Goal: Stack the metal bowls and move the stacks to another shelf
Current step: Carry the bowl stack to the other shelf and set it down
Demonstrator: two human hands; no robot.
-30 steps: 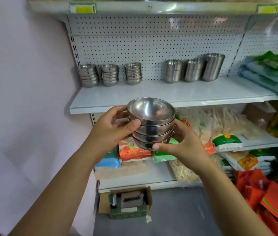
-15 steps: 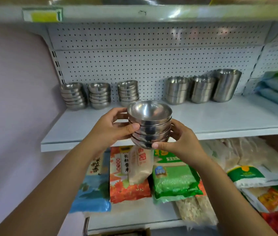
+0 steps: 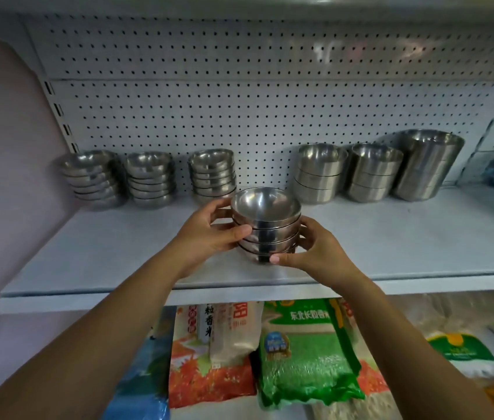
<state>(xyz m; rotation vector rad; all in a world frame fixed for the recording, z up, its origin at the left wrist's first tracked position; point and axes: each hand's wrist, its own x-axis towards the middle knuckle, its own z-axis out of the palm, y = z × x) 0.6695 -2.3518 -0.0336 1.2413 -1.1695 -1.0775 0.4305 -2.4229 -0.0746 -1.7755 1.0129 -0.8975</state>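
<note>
- Steel bowl stack (image 3: pixel 265 225), about 4 nested, rims up and upright, over the front part of the white shelf (image 3: pixel 118 259); impossible to tell whether the base touches the board yet.
- Clamped between both hands: left hand (image 3: pixel 206 234) curled round the left flank with the thumb across the front at mid-height, right hand (image 3: pixel 315 253) wrapped round the right flank with the thumb tip at the lowest bowl.
- Centred in that grip, with fingers on the sides only and no palm visibly under the base.
- Step in hand, as judged: delivering a finished stack to its new shelf, close to set-down.
- Already lined up along the pegboard (image 3: pixel 239 116): 3 low stacks (image 3: pixel 150 180) at the left and 3 taller stacks (image 3: pixel 373 174) at the right, with a gap between the 2 groups straight behind the held stack.
- Next move, probably: pushing back into that gap, lowering flat, then loosening both grips together.
- Calls for level carrying and clearance from the neighbours on either side; risk of the upper bowls sliding if tilted.
</note>
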